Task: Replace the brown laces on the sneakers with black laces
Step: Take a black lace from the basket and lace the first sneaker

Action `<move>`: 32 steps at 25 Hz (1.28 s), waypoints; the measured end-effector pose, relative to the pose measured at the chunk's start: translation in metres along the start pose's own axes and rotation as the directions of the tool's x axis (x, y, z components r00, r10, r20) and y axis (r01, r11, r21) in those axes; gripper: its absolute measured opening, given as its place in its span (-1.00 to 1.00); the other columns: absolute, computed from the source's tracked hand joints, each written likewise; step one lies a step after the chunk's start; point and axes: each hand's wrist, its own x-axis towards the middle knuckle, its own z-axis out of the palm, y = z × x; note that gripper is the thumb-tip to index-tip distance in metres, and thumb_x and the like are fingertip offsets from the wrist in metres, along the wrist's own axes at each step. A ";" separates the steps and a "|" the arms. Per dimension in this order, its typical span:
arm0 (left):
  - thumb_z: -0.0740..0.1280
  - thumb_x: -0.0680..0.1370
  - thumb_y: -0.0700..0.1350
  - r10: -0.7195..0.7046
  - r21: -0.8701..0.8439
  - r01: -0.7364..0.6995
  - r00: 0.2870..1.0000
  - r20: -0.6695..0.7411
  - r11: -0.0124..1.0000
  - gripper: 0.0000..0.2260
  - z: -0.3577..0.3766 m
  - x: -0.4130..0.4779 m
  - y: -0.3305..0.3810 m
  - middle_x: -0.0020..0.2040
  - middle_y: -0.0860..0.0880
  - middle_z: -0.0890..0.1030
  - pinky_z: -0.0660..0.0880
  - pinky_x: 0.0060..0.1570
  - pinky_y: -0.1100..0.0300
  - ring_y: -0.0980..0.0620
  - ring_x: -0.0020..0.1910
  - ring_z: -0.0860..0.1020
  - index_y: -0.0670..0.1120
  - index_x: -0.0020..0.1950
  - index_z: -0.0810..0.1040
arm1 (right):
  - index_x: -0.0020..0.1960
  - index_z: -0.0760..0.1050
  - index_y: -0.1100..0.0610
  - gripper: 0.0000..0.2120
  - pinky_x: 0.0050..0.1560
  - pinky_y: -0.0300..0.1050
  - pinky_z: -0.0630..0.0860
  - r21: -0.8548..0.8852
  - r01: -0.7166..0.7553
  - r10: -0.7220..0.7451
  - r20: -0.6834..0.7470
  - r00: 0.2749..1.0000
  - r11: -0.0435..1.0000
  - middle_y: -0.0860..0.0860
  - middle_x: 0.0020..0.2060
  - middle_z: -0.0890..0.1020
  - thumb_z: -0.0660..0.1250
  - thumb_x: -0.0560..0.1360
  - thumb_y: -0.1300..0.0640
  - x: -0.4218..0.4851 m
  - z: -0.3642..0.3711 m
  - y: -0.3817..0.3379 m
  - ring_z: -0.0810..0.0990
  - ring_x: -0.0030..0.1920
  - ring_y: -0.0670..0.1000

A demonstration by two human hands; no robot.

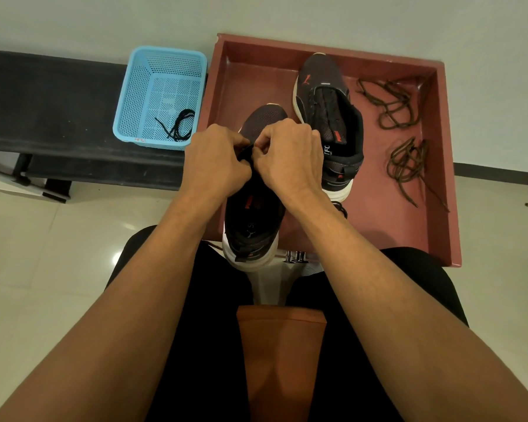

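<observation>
Pinching blk lace [247,152] at sneaker [253,220]: L hand [217,159], R hand [290,156].

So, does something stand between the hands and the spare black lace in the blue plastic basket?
Nothing visible does. The spare black lace lies alone in the open-topped blue plastic basket, to the left of the left hand.

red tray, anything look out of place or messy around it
Only mildly: the near dark mesh sneaker overhangs the front edge of the dark red tray at the heel, and two brown laces lie tangled by its right wall.
</observation>
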 end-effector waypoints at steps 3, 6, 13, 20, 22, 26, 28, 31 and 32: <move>0.43 0.48 -0.20 -0.024 -0.020 0.024 0.999 0.021 1.000 -0.66 0.000 0.001 -0.001 0.03 -0.08 0.74 0.60 0.17 0.00 -0.10 0.10 0.67 0.01 0.24 0.72 | -0.02 0.73 -0.07 -0.92 0.22 0.06 0.47 -0.003 -0.028 0.028 0.007 1.000 1.000 -0.01 -0.13 0.72 0.48 0.51 0.03 0.000 -0.002 0.001 0.64 0.01 0.13; 0.43 0.48 -0.17 -0.059 -0.094 0.062 0.998 0.037 0.994 -0.68 0.002 0.002 -0.003 0.05 -0.04 0.75 0.61 0.20 -0.02 -0.07 0.11 0.68 -0.02 0.22 0.72 | -0.04 0.72 -0.09 -0.93 0.19 0.02 0.47 -0.029 -0.040 0.040 -0.008 0.999 0.999 -0.03 -0.17 0.71 0.50 0.48 0.03 0.000 0.000 -0.001 0.64 -0.01 0.11; 0.44 0.51 -0.14 -0.095 -0.153 0.105 0.993 0.075 0.983 -0.70 0.006 0.008 -0.009 0.04 -0.02 0.75 0.62 0.20 -0.02 -0.01 0.08 0.69 0.00 0.23 0.72 | -0.11 0.64 -0.05 -0.97 0.08 0.08 0.31 -0.212 -0.011 -0.003 -0.068 0.998 0.977 -0.07 -0.27 0.67 0.46 0.50 0.01 0.002 0.010 0.001 0.64 -0.10 0.09; 0.46 0.50 -0.13 -0.106 -0.187 0.117 0.992 0.071 0.975 -0.70 0.008 0.008 -0.010 0.02 0.01 0.75 0.63 0.19 0.01 0.02 0.07 0.69 -0.01 0.23 0.72 | -0.13 0.64 -0.01 -0.94 0.03 0.04 0.18 -0.200 0.024 -0.033 -0.042 0.999 0.979 -0.07 -0.28 0.63 0.45 0.51 0.04 0.002 0.009 0.002 0.59 -0.06 0.07; 0.46 0.51 -0.14 -0.112 -0.202 0.125 0.991 0.073 0.971 -0.71 0.008 0.008 -0.010 -0.01 0.03 0.73 0.63 0.17 0.06 0.04 0.05 0.69 -0.03 0.23 0.72 | -0.10 0.65 -0.01 -0.96 0.04 0.04 0.17 -0.179 0.029 -0.033 -0.015 0.999 0.983 -0.06 -0.23 0.65 0.43 0.52 0.06 0.002 0.008 0.001 0.59 -0.01 0.08; 0.45 0.56 -0.08 -0.164 -0.393 0.194 0.980 0.109 0.899 -0.88 0.008 0.012 -0.016 -0.22 0.07 0.68 0.65 -0.01 0.11 0.13 -0.18 0.66 0.00 0.06 0.74 | -0.04 0.66 -0.01 -0.92 0.06 0.07 0.21 -0.171 0.034 -0.032 0.012 0.999 0.985 -0.04 -0.16 0.68 0.39 0.57 0.05 0.001 0.007 0.001 0.59 0.05 0.10; 0.43 0.56 -0.04 -0.163 -0.430 0.177 0.984 0.071 0.885 -0.92 0.009 0.015 -0.017 -0.25 0.03 0.69 0.69 -0.02 0.01 0.07 -0.21 0.67 0.05 -0.06 0.73 | -0.02 0.66 -0.02 -0.91 0.08 0.08 0.24 -0.166 0.024 -0.025 0.001 1.000 0.986 -0.05 -0.13 0.69 0.38 0.58 0.05 0.002 0.007 0.002 0.61 0.05 0.10; 0.50 0.55 -0.03 -0.142 -0.310 0.127 0.990 -0.024 0.942 -0.96 0.010 0.022 -0.013 -0.28 0.08 0.67 0.68 -0.04 0.04 0.09 -0.25 0.66 0.04 -0.09 0.71 | 0.00 0.66 -0.03 -0.92 0.13 0.10 0.31 -0.147 0.023 -0.023 0.003 1.000 0.989 -0.06 -0.11 0.70 0.38 0.58 0.03 0.002 0.007 0.002 0.62 0.06 0.10; 0.51 0.54 -0.03 -0.137 -0.276 0.120 0.990 -0.040 0.954 -0.96 0.010 0.024 -0.011 -0.28 0.08 0.66 0.67 -0.05 0.05 0.07 -0.24 0.66 0.04 -0.10 0.71 | 0.00 0.66 -0.03 -0.92 0.14 0.10 0.32 -0.141 0.027 -0.027 0.005 1.000 0.990 -0.06 -0.11 0.70 0.38 0.58 0.02 0.001 0.007 0.002 0.62 0.06 0.10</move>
